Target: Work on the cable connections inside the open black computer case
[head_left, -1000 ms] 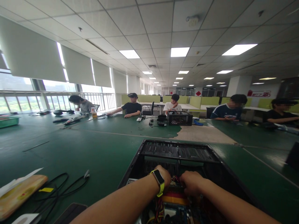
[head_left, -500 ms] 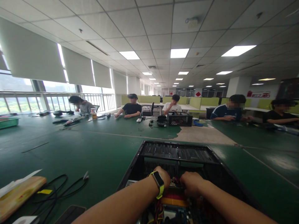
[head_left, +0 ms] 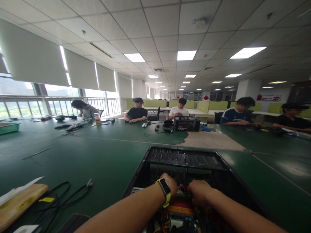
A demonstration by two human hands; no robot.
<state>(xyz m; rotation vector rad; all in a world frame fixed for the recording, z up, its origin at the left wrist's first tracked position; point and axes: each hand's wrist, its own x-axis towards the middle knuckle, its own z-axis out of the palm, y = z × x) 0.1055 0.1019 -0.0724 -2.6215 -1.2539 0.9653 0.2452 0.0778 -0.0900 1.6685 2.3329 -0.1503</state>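
An open black computer case (head_left: pixel 167 158) lies on the green table in front of me. Both hands reach down inside it, side by side. My left hand (head_left: pixel 170 185), below a watch with a yellow-green band (head_left: pixel 164 191), is curled with its fingertips hidden. My right hand (head_left: pixel 200 191) is closed too, its fingertips turned down out of sight. Between the hands show thin coloured cables (head_left: pixel 181 187). Nearer me sit red and yellow slots (head_left: pixel 182 208) on a circuit board, with a bundle of cables (head_left: pixel 165 218) to their left.
Black cables (head_left: pixel 65 200) and a dark phone-like slab (head_left: pixel 73 223) lie left of the case, near a wooden-looking board (head_left: pixel 21 204). Another black computer case (head_left: pixel 187 123) stands across the table (head_left: pixel 97 161). Several people sit along the far side.
My hands stay almost exactly where they were inside the case. Across the table, a person in white has lowered a hand from the face, and the person in black has drawn their hands together.
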